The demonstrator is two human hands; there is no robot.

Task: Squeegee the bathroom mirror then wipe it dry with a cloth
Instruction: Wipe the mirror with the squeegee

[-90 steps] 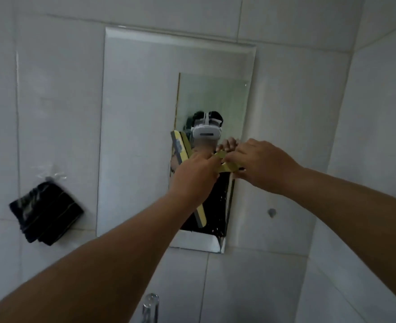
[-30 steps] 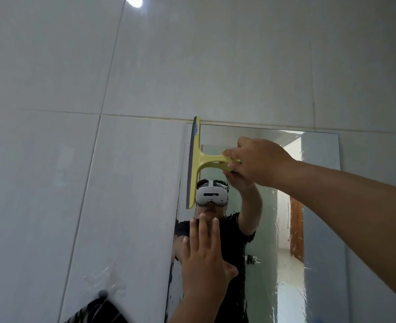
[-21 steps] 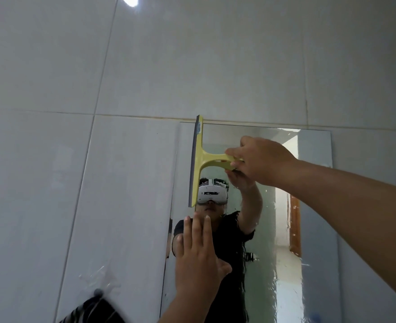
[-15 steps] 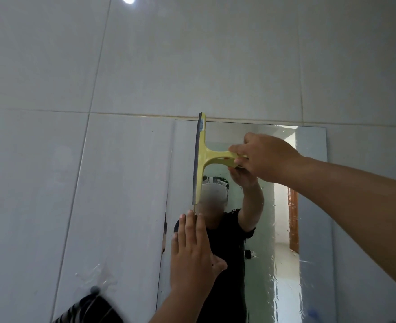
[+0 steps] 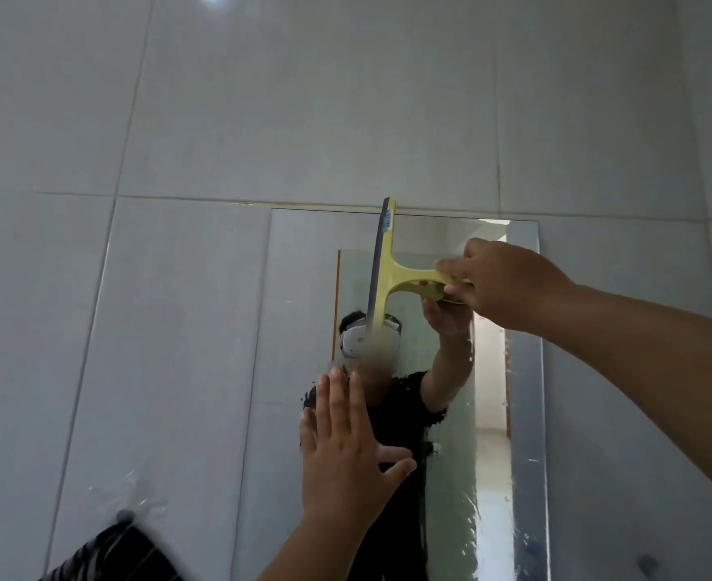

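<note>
Mirror (image 5: 304, 287) glass hangs upright on the tiled wall (image 5: 345, 98), its top edge running just under a horizontal grout line, its lower part running out of the bottom of the view. Pale grey tiles surround it on every side, and a bright spot of light shows on the tile at the top edge of the view. Water beads and streaks cover the right half and lower right part of the glass, while the strip near its left edge looks plain. Across the middle of the glass shows the reflection of a person in a dark top wearing a white headset. Right hand (image 5: 501, 283), reaching in from the right edge of the view, has its fingers curled round the handle of the yellow squeegee (image 5: 387, 283). That squeegee stands with its long blade bar upright against the glass, the bar's top end just past the mirror's top edge, its handle pointing right. Left hand (image 5: 345, 450) comes up from the bottom of the view with straight, spread fingers laid flat on the lower middle of the glass, holding nothing. Striped dark cloth (image 5: 111, 555) hangs on the wall at the bottom left corner of the view, well apart from the mirror's left edge, below a small dark hook (image 5: 124, 516).
</note>
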